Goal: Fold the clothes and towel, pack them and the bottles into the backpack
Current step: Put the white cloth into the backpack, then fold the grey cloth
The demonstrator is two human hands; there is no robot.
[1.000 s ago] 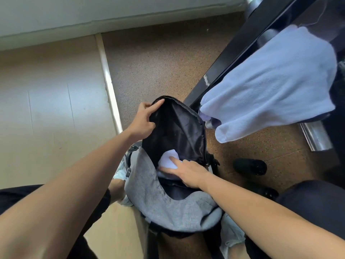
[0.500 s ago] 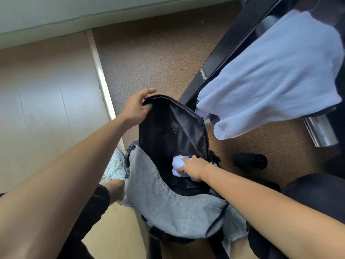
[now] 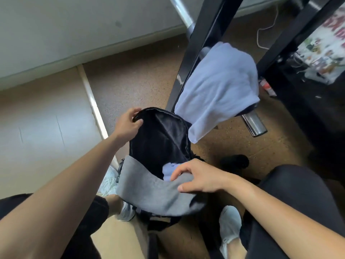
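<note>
Matt grey cloth backpack (image 3: 153, 191), glossy black lining (image 3: 160, 139)

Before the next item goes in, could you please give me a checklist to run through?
1. Mouth of the backpack open: ok; the left hand grips its top rim.
2. Its grey front panel pulled clear: ok; the right hand grips the edge.
3. The folded pale-blue cloth seated inside: ok; it lies low in the compartment.
4. The pale-blue towel folded: not ok; it hangs draped over the black frame.
5. The black bottle packed: not ok; it lies on the floor beside the backpack.
6. One of the hands free: not ok; both hold the backpack.
</note>
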